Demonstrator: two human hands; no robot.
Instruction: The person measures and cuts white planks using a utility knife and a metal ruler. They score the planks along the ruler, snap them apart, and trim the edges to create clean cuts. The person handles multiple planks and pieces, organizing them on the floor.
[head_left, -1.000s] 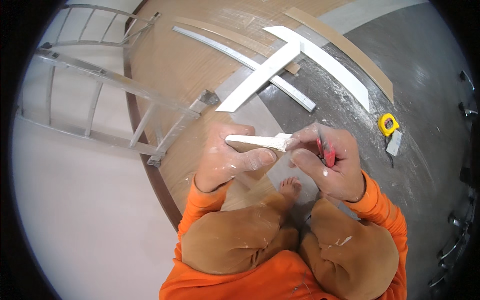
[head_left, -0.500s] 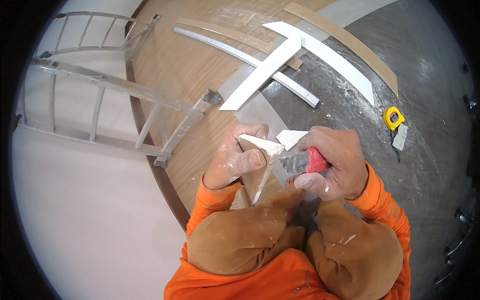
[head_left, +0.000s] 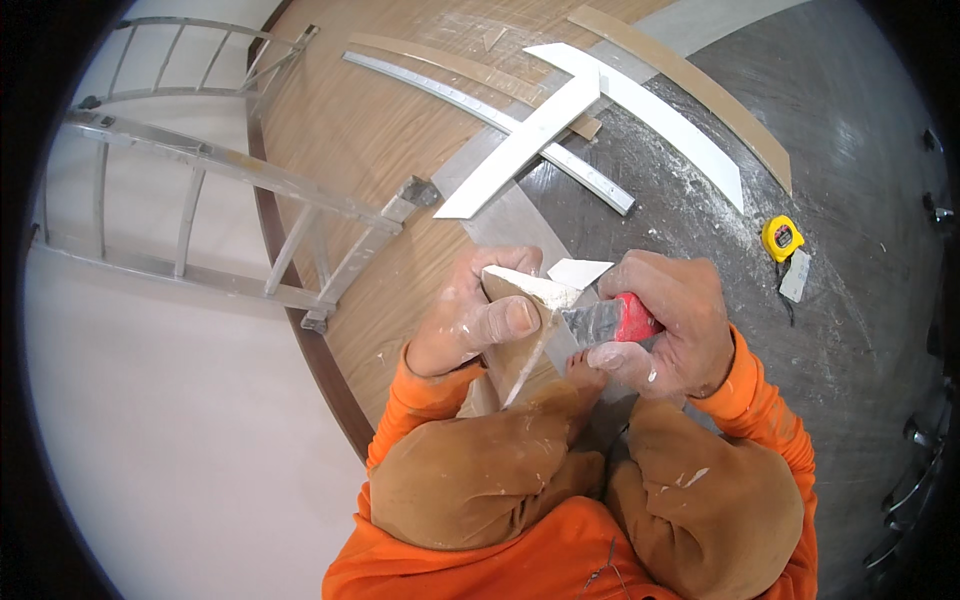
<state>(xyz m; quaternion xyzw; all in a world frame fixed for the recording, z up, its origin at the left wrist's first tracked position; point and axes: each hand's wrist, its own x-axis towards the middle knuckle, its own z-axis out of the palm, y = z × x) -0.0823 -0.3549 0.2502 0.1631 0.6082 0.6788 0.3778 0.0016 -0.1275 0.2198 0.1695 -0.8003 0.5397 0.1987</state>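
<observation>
With our left hand (head_left: 450, 320), at 9 o'clock, we have a brown-faced board with a rough white edge (head_left: 515, 352), its grip closed around it, thumb pressed on the brown face. We hold it tilted above our knees, and it serves here as the middle of the dial. Our right hand (head_left: 685, 320), at 3 o'clock, has its grip closed on a flat tool with a red handle and grey blade (head_left: 632, 318). The blade's end sits right at the board's white edge; we cannot tell whether they touch.

At 12 o'clock, a straight white strip (head_left: 515, 160) lies across a slim silver metal bar (head_left: 590, 182) on the floor. Its far end meets a long white strip with a pointed tip (head_left: 670, 125), at 1 o'clock, and beyond that we see a long flat brown strip (head_left: 695, 88). Between 2 and 3 o'clock, a yellow tape measure (head_left: 782, 238) rests on the dust-streaked dark grey floor (head_left: 840, 350). At 10 o'clock we have a silver metal ladder (head_left: 260, 178) near the pale wall (head_left: 200, 400).
</observation>
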